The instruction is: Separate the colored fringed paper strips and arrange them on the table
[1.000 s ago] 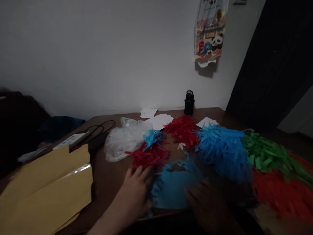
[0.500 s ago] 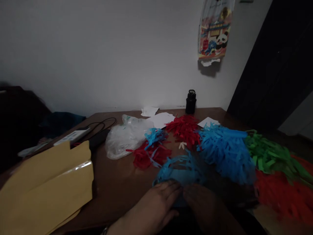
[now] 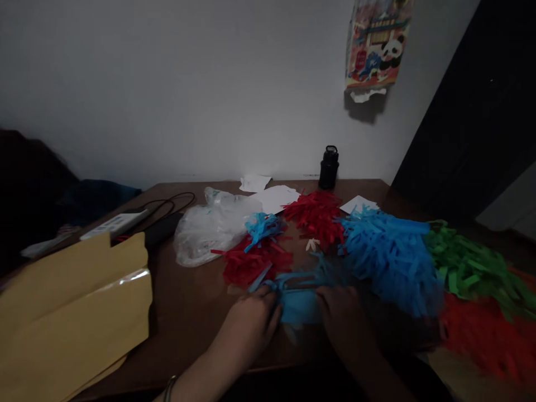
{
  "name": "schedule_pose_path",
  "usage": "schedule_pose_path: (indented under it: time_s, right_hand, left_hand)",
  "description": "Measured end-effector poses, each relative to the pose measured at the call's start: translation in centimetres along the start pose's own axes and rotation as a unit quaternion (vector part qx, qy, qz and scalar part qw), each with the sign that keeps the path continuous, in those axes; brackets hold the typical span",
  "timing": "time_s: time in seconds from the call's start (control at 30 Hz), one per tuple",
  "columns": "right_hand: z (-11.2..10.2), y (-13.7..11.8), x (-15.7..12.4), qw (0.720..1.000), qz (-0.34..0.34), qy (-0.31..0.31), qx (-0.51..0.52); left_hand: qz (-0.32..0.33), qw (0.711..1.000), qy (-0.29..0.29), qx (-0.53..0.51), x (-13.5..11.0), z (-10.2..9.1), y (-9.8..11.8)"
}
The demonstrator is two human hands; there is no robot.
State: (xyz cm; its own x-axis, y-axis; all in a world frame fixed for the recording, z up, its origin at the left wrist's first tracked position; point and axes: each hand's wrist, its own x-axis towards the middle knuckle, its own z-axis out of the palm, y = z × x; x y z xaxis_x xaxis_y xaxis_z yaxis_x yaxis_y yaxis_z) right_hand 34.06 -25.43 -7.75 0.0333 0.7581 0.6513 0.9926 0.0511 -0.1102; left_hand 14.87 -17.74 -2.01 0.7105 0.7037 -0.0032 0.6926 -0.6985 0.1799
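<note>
A piece of blue paper cut into a fringe (image 3: 300, 306) lies near the front of the brown table, its strips spreading toward the back. At its left edge, my left hand (image 3: 254, 315) has its fingers curled over the paper, with the thumb close to the sheet. On the opposite edge my right hand (image 3: 344, 318) grips the paper with bent fingers; this hand is dim and a little blurred. Just beyond my left hand lies a heap of red paper strips (image 3: 255, 259) with a small blue bunch (image 3: 263, 228) on top.
Right of my hands are a large blue fringe (image 3: 391, 254), green strips (image 3: 473, 262) and red strips (image 3: 488, 335). Farther back stand a red fringe (image 3: 316, 215) and a black bottle (image 3: 329, 168). A plastic bag (image 3: 215, 223) and brown envelopes (image 3: 84, 312) lie to the left.
My hands have moved apart toward the two sides of the blue paper and slightly away from me. More of the flat band between them shows. The view has shifted a little.
</note>
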Motion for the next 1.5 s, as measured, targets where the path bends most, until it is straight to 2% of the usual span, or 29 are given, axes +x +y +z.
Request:
schedule_pose_path:
  time_s: [0.23, 0.3, 0.4, 0.43, 0.5, 0.6, 0.67, 0.73, 0.8, 0.87, 0.93, 1.0, 1.03, 1.13, 1.27, 1.4, 1.5]
  right_hand:
    - [1.9, 0.3, 0.6, 0.999, 0.0, -0.009, -0.045]
    - [1.4, 0.6, 0.7, 0.998, 0.008, -0.012, -0.053]
    - [-0.5, 1.0, 1.0, 0.997, 0.03, 0.012, -0.075]
    - [-1.2, 1.0, 1.0, 0.997, 0.023, 0.03, -0.067]
    - [-2.5, 0.7, 0.8, 0.998, -0.039, 0.047, -0.005]
    - [-3.2, -0.2, 0.4, 0.982, -0.14, -0.029, 0.123]
    - [-2.8, -0.7, 0.1, 0.974, -0.151, -0.066, 0.154]
    - [-2.3, -0.9, -0.1, 0.976, -0.145, -0.056, 0.15]
    - [-1.9, -0.9, -0.2, 0.978, -0.146, -0.048, 0.143]
    - [-1.7, -0.7, -0.3, 0.979, -0.14, -0.053, 0.139]
    - [-1.8, -0.6, -0.3, 0.98, -0.135, -0.05, 0.137]
    - [-2.0, -0.5, -0.4, 0.981, -0.127, -0.04, 0.14]
    - [-2.2, -0.5, -0.4, 0.982, -0.123, -0.033, 0.142]
    - [-2.5, -0.7, -0.3, 0.98, -0.112, -0.042, 0.159]
    - [-2.3, -1.1, -0.1, 0.977, -0.118, -0.091, 0.15]
    - [-2.1, -0.1, -0.3, 0.98, -0.147, -0.049, 0.126]
    - [-2.2, 1.1, -0.5, 0.982, -0.129, -0.046, 0.13]
  left_hand:
    - [-0.034, 0.997, -0.06, 0.023, 1.1, -0.6, 0.5]
    - [-0.033, 0.997, -0.062, 0.021, 1.2, -0.6, 0.3]
    - [-0.031, 0.997, -0.062, 0.017, 1.2, -0.5, 0.1]
    - [-0.03, 0.998, -0.062, 0.016, 1.2, -0.5, 0.1]
    - [-0.027, 0.998, -0.059, 0.013, 1.2, -0.4, 0.0]
    - [-0.025, 0.998, -0.052, 0.009, 1.5, -0.4, -0.4]
    - [-0.033, 0.998, -0.043, 0.01, 1.7, -0.5, -0.9]
    - [-0.049, 0.998, -0.03, 0.013, 1.6, -0.7, -1.4]
    - [-0.054, 0.998, 0.013, 0.026, 1.2, -0.9, -1.6]
    - [0.005, 0.995, 0.09, 0.033, 0.4, -0.9, -1.4]
    - [0.121, 0.981, 0.151, 0.024, -0.3, -0.7, -0.8]
    - [0.206, 0.967, 0.15, 0.02, -0.6, -0.2, -0.2]
    - [0.219, 0.966, 0.134, 0.03, -0.7, 0.2, -0.1]
    - [0.216, 0.967, 0.118, 0.065, -0.4, 1.6, -0.3]
    - [0.232, 0.958, 0.156, 0.059, -0.5, 2.5, -1.2]
    - [0.24, 0.957, 0.158, 0.051, -1.0, 2.9, -2.1]
    - [0.218, 0.963, 0.158, 0.012, -1.4, 3.3, -2.6]
